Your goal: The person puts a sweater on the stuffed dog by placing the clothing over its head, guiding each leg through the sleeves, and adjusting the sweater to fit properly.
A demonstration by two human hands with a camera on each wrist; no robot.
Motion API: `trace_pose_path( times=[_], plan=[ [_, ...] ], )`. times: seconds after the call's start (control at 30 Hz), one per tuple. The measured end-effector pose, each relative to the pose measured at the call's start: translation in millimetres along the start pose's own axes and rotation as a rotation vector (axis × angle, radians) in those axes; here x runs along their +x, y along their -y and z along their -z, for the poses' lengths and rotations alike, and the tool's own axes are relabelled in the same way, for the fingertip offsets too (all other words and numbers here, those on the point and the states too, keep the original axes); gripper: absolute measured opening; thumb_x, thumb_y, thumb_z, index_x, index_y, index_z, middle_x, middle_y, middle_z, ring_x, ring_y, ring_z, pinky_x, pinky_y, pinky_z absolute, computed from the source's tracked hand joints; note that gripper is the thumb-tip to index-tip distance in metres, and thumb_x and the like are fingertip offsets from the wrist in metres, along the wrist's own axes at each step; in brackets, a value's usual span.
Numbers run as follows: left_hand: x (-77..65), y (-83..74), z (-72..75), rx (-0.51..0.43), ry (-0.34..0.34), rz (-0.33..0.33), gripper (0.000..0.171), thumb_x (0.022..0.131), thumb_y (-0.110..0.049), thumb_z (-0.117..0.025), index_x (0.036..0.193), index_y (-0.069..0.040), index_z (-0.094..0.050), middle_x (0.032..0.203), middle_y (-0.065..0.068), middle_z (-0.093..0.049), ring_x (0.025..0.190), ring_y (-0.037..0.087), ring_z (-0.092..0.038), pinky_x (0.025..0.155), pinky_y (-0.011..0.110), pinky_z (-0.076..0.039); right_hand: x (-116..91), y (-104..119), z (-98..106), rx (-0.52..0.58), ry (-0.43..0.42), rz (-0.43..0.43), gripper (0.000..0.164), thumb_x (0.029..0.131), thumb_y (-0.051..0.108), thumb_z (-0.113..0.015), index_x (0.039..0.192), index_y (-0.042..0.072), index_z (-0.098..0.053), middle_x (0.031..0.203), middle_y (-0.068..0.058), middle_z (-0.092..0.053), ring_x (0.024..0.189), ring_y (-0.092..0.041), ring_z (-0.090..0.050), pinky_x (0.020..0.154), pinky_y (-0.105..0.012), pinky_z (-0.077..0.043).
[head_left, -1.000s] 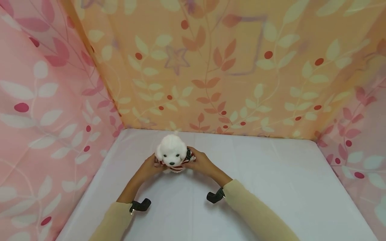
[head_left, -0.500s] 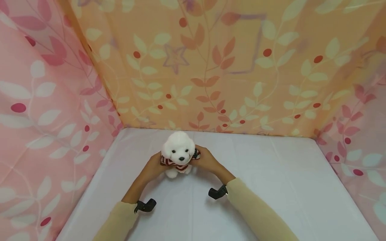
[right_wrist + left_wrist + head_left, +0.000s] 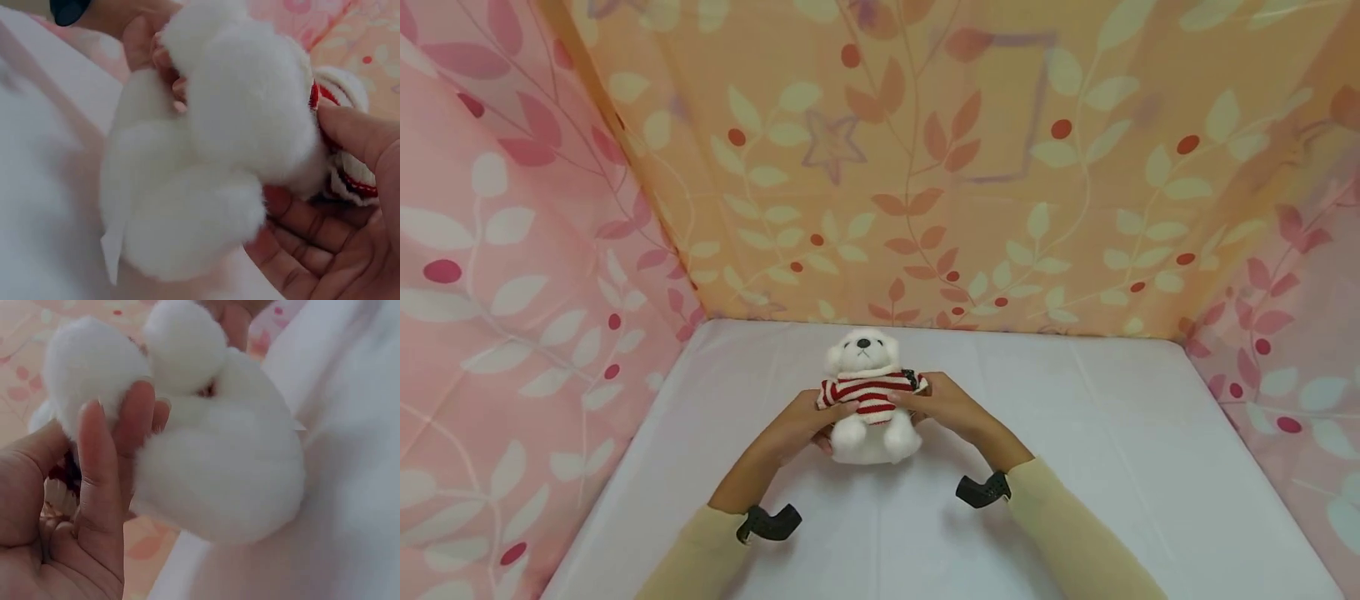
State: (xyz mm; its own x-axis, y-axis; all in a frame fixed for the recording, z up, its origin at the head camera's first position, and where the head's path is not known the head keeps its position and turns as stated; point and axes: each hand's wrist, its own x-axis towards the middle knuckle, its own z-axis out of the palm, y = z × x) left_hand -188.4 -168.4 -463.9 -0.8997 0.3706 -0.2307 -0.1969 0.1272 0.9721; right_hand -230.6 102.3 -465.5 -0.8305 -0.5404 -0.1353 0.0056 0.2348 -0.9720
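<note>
A white plush dog point(image 3: 867, 392) in a red-and-white striped sweater is held between both hands, its head tipped back so the nose points up. The left hand point(image 3: 801, 423) grips its left-side flank, thumb across the sweater front. On the other flank the right hand point(image 3: 955, 408) holds it the same way, thumb over the stripes. In the left wrist view the fluffy white underside point(image 3: 219, 469) faces the camera, with fingers behind a leg. A small white tag point(image 3: 112, 250) hangs from the toy's base in the right wrist view.
The toy is over a white-covered table point(image 3: 1075, 467). An orange leaf-print curtain point(image 3: 925, 167) stands behind it, with pink leaf-print curtains point(image 3: 535, 333) at the sides. Black wrist devices point(image 3: 771, 523) jut inward from both sleeves.
The toy dog has moved to the right and tilted back, from facing forward to showing its striped belly and legs. Both hands have moved right with it, still holding on.
</note>
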Motion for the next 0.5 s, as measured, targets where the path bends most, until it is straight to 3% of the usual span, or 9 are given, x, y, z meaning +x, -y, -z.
trace_pose_path(
  times=[0.1,0.23,0.5],
  plan=[
    [0.7,-0.5,-9.9,-0.145,0.057,0.050,0.041,0.099,-0.031,-0.067,0.120,0.004,-0.061,0.081,0.004,-0.071,0.056,0.008,-0.064,0.052,0.022,-0.054,-10,-1,6,0.079,-0.016,-0.058,0.045,0.096,0.035,-0.070,0.121,-0.002,-0.065,0.104,-0.008,-0.073,0.087,-0.020,-0.070,0.077,-0.034,-0.058],
    [4.2,-1.2,-23.2,-0.279,0.111,0.114,0.037,0.103,-0.028,-0.061,0.122,0.003,-0.058,0.079,0.003,-0.072,0.062,0.007,-0.069,0.058,0.020,-0.056,-22,-7,16,0.203,-0.012,-0.136,0.039,0.099,0.030,-0.067,0.116,-0.004,-0.066,0.098,-0.006,-0.071,0.086,-0.018,-0.067,0.075,-0.032,-0.057],
    [15.5,6.1,-44.0,-0.505,0.174,0.157,0.029,0.109,-0.016,-0.047,0.123,0.009,-0.049,0.087,0.007,-0.071,0.071,0.009,-0.072,0.069,0.019,-0.057,-39,-20,35,0.311,-0.001,-0.221,0.041,0.103,0.030,-0.061,0.120,-0.007,-0.062,0.101,-0.007,-0.070,0.086,-0.018,-0.067,0.077,-0.031,-0.058]
  ],
)
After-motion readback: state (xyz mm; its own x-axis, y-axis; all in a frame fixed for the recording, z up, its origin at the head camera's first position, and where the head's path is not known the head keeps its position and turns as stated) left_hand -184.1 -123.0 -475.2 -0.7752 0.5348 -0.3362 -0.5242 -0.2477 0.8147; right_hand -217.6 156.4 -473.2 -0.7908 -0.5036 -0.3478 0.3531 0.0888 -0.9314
